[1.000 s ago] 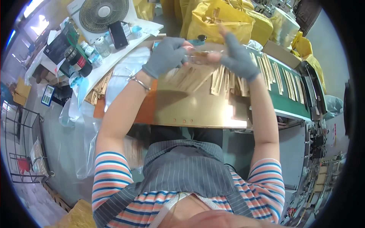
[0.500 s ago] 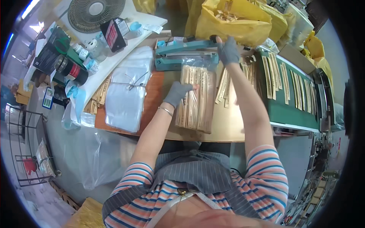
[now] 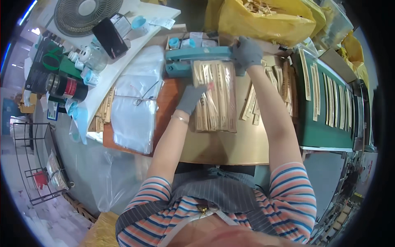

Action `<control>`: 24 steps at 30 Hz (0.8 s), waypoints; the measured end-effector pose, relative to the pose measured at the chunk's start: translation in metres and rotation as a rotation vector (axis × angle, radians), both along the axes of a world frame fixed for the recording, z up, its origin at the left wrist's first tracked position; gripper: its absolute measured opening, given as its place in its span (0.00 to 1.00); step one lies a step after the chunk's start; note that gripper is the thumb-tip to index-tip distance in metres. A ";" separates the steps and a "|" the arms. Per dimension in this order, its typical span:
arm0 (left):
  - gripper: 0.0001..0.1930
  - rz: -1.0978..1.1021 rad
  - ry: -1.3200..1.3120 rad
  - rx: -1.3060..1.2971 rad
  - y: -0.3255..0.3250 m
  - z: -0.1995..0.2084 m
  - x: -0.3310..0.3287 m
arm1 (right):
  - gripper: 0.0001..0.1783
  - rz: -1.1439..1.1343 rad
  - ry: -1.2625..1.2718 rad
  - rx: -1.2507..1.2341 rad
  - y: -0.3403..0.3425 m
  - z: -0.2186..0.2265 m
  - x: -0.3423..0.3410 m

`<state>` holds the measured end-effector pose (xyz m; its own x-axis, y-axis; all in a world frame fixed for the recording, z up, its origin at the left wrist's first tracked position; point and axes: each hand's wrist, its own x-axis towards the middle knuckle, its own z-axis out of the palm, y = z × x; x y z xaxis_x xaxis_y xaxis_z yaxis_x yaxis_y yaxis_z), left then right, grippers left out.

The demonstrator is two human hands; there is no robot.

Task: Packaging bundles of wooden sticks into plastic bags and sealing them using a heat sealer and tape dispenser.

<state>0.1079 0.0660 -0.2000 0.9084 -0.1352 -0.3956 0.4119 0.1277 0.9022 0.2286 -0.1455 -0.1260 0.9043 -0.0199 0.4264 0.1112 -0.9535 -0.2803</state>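
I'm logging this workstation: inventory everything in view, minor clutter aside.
Table: one, brass-coloured, centre
Filled bag: one, clear around tan strips, on table
Bar-shaped device: one, teal, behind filled bag
Bag stack: one, clear, table's left
Mat: one, green, right
Loose strips: several, tan, on table and mat
Sacks: several, yellow, upper right
Fan: one, grey, upper left
Flask: one, black and red, left
Jar: one, clear, upper left
Left hand: one, grey-gloved, on filled bag
Right hand: one, grey-gloved, on device's right end
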 end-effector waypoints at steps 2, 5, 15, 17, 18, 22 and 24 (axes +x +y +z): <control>0.26 -0.050 0.062 0.026 0.005 -0.004 -0.010 | 0.12 -0.001 -0.013 -0.004 0.001 0.002 0.001; 0.27 -0.079 0.083 -0.016 0.005 0.001 -0.019 | 0.16 -0.040 0.071 0.067 0.000 0.005 -0.003; 0.31 -0.092 -0.053 -0.054 0.005 0.011 -0.025 | 0.26 0.170 0.118 0.943 -0.007 -0.013 -0.022; 0.33 -0.123 -0.162 0.196 0.029 0.028 -0.037 | 0.31 0.298 0.307 1.262 0.014 -0.004 -0.106; 0.26 -0.109 -0.118 0.644 0.030 0.040 -0.037 | 0.35 0.371 0.081 0.915 0.006 -0.042 -0.141; 0.17 0.131 -0.615 0.838 0.120 0.042 -0.098 | 0.32 0.313 0.144 0.746 0.018 -0.080 -0.302; 0.14 0.026 -0.549 1.090 0.181 0.055 -0.134 | 0.30 0.355 0.163 0.670 0.007 -0.071 -0.339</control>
